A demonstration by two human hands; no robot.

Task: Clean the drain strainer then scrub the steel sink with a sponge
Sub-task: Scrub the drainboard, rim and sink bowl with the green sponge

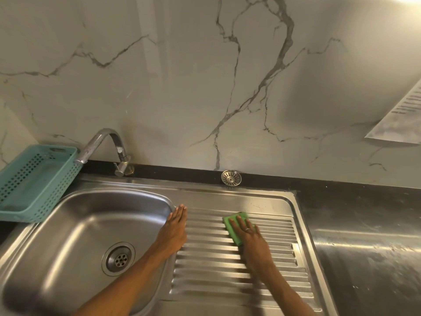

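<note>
The right hand (247,233) lies flat on a green sponge (234,225), fingers straight and spread, pressing it down on the ridged draining board (227,265) of the steel sink (268,197). A ring shows on one finger. The sponge sits near the far end of the ridges, partly covered by the palm. The left hand (175,226) rests open, fingers straight and together, on the sink's rim between the basin (79,224) and the draining board; it holds nothing. The drain strainer (231,177) lies out of the basin, on the dark bench (341,201) at the back edge of the sink, against the marble wall (182,76). The drain hole (118,258) in the basin is uncovered. A curved tap (107,144) stands behind the basin, and a teal plastic basket (34,179) sits at the sink's far left corner. A printed sheet (401,117) hangs on the wall at right.
</note>
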